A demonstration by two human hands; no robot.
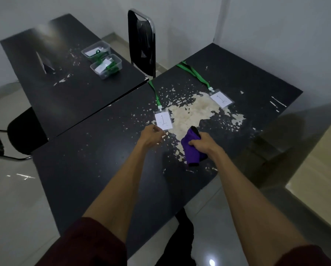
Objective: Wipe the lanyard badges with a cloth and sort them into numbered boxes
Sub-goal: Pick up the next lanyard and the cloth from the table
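Right, biggest first: near table (pixel 103 169), black top w/ the coating flaked off in a pale patch mid-surface, butts against a second black table (pixel 65 77) at far left. A black chair (pixel 141 41) stands behind the gap btwn them.

On the second table sit two clear plastic boxes side by side, far box (pixel 96 50) and nearer box (pixel 105 66). Each already holds white badges w/ green straps; box nos. not legible.

Right hand (pixel 203 143) is fisted round a bunched purple cloth (pixel 191 152), low over the near table beside the pale patch. Left hand (pixel 151 137) has fingers loosely bent, nothing in it. Its tips are at the near-left corner of the nearer badge (pixel 163 121), touching or just short, can't tell.

That badge, marked 1, lies flat, green lanyard (pixel 156 95) trailing to the table's far edge. Second badge (pixel 222 98), also marked 1, lies flat well to the right, w/ its own lanyard (pixel 195 73).

Step in hand, I'd judge: pick-up of the nearer badge for wiping. Next needs a pinch on the thin sleeve's corner, then cloth over its face. Both look bound for box 1, whichever that is.
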